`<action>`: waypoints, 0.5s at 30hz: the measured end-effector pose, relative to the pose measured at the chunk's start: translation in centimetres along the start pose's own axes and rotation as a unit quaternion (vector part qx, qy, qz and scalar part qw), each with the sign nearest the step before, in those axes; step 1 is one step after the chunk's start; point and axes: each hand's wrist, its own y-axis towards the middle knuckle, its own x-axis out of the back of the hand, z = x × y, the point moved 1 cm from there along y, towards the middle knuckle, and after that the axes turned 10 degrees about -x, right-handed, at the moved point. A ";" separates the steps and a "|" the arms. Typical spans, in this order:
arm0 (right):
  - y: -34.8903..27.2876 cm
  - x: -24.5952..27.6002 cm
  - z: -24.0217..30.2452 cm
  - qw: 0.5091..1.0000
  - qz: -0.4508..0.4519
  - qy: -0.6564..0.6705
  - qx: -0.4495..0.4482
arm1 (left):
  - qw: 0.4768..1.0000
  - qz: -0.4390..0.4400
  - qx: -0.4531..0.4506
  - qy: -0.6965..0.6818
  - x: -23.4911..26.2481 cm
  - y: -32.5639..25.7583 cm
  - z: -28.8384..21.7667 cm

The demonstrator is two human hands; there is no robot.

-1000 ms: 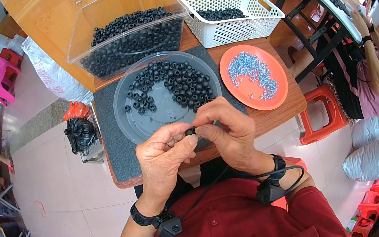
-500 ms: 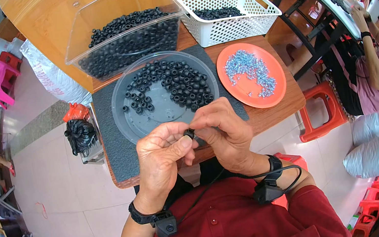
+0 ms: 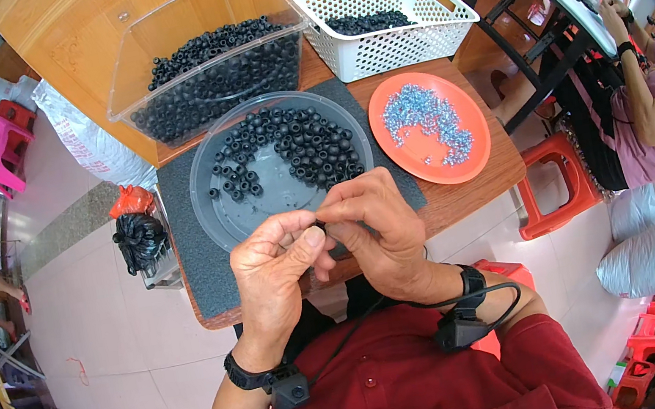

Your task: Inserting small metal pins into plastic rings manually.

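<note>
My left hand (image 3: 265,270) pinches a small round black part (image 3: 320,225) between thumb and fingers, mostly hidden by the fingertips. My right hand (image 3: 384,238) meets it there, its thumb and index finger pressed together at the part; anything between them is hidden. Both hands are over the table's near edge, in front of a round clear tub (image 3: 213,214) holding many loose black parts with round holes (image 3: 316,142). To the right, an orange plate (image 3: 415,165) carries a heap of small shiny bluish-silver pieces (image 3: 425,116).
Behind the tub stand a large clear bin (image 3: 120,74) of black parts and a white perforated basket (image 3: 406,51). A dark mat (image 3: 208,288) lies on the wooden table (image 3: 479,189). A red stool (image 3: 551,182) and a co-worker's arm (image 3: 648,94) are at the right.
My right fingers have closed in over the black part, which shows less now. The whole view has shifted slightly; both hands remain together at the same place.
</note>
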 end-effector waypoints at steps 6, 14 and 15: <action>-0.3 -0.1 0.1 1.000 0.004 0.001 0.017 | 1.000 -0.012 0.019 -0.018 0.1 0.1 0.0; 0.3 0.5 0.3 0.997 0.042 -0.031 0.049 | 0.997 -0.040 0.023 -0.055 0.2 0.3 0.2; 0.5 0.6 0.5 0.998 0.045 -0.027 0.046 | 0.997 -0.038 0.026 -0.062 0.2 0.3 0.1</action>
